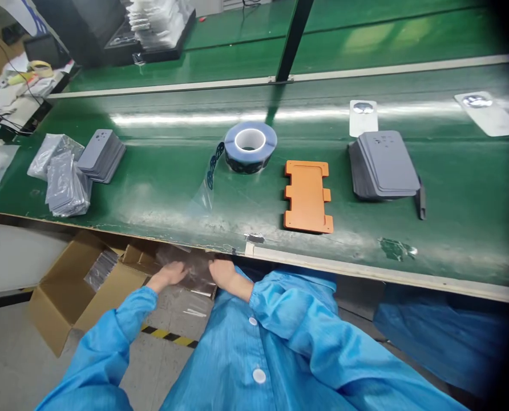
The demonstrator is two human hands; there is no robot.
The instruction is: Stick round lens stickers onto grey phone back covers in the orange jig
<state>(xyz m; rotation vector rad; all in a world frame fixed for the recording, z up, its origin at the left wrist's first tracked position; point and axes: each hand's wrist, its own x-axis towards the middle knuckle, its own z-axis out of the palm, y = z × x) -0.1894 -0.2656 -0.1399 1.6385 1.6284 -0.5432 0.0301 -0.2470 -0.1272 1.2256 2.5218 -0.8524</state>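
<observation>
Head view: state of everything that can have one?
Left hand: at clear plastic, grip unclear
Right hand: at clear plastic, fingers curled
Clear plastic: between the hands
Cardboard box: open, flap out
Tape roll: flat, strip partly unwound
Orange fixture: flat, recess up
Right gray stack: uneven, fanned
Left gray stack: uneven, unbagged
Bagged pack: in clear wrap

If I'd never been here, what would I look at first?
Probably the bright orange tray, on the green bench. Left of it sits a big bluish roll. Below the bench's edge, the left hand and right hand hold clear plastic near an open cardboard box.
</observation>
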